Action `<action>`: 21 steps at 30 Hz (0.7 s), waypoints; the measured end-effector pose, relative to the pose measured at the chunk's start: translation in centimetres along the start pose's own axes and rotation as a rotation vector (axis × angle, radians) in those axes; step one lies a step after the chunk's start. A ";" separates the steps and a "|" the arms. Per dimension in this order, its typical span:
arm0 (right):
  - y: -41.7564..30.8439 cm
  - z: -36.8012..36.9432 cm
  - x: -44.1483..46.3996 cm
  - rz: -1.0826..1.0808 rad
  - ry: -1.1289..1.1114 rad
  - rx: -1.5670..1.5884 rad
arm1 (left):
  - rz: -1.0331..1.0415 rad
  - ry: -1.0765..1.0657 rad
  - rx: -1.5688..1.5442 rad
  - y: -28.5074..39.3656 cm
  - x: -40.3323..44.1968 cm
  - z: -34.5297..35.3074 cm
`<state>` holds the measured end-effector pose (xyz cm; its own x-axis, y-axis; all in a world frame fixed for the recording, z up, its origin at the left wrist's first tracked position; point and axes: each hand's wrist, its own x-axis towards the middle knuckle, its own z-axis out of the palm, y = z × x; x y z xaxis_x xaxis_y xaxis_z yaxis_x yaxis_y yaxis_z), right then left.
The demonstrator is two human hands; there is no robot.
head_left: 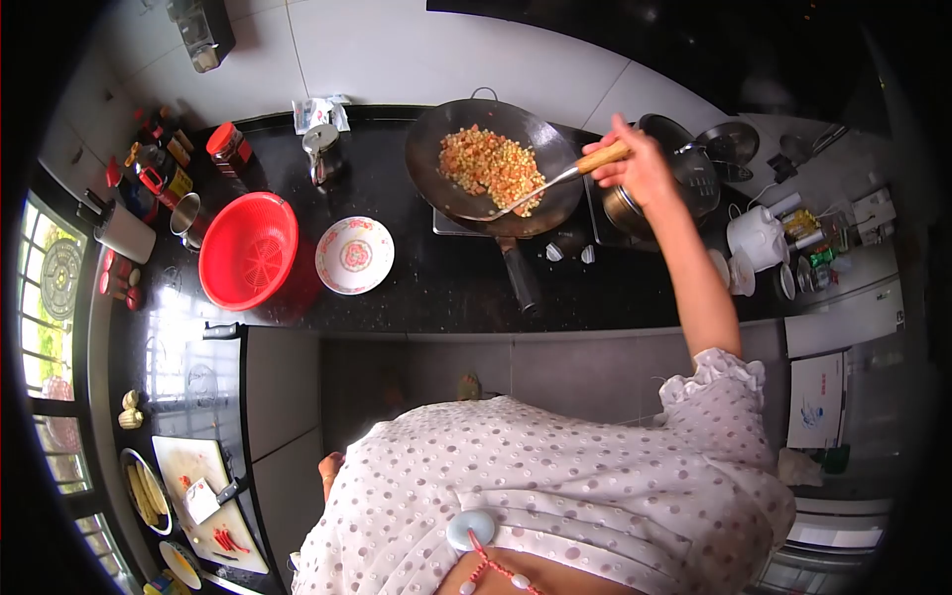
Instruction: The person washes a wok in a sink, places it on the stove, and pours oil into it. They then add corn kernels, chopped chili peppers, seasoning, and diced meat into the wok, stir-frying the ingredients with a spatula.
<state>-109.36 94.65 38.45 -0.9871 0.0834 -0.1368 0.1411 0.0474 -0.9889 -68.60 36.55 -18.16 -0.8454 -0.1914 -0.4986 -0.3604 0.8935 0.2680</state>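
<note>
My right hand (640,167) is closed around the wooden handle of a spatula (555,185). The spatula's metal blade reaches down into a dark wok (560,149) on the stove, at the edge of a heap of chopped food (486,164) that looks like corn kernels with reddish bits. The wok's black handle (520,280) points toward me. Low beside my body, only a small part of my left hand (330,466) shows; its fingers are mostly hidden by the blouse. A patterned plate (355,256) lies on the counter left of the wok, next to a red plastic basket (248,252).
Bottles (171,183) and a red-lidded jar (229,149) line the back left. On the left counter, a cleaver (210,499) and cut red peppers (230,540) lie on a white cutting board (188,451). A pot (625,210) stands right of the wok.
</note>
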 end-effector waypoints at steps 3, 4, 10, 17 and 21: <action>4.9 4.3 1.5 -0.103 0.024 0.149 | 0.024 0.023 0.036 0.4 0.6 -0.9; 6.6 5.8 2.6 -0.153 0.091 0.205 | 0.024 0.028 0.039 0.5 0.7 -1.3; 4.5 3.4 4.8 -0.267 0.305 0.325 | 0.110 0.092 0.050 1.0 1.2 -1.7; 10.2 2.6 1.4 -0.176 0.178 0.074 | -0.041 -0.003 -0.246 0.5 -0.1 -0.6; 5.8 0.0 -1.2 -0.078 0.039 -0.103 | -0.017 0.008 -0.198 0.3 0.0 -0.6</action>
<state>-107.37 94.80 32.89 -0.9920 0.1135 -0.0552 0.0728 0.1572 -0.9849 -68.96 36.59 -17.56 -0.8412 -0.2099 -0.4984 -0.4449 0.7926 0.4170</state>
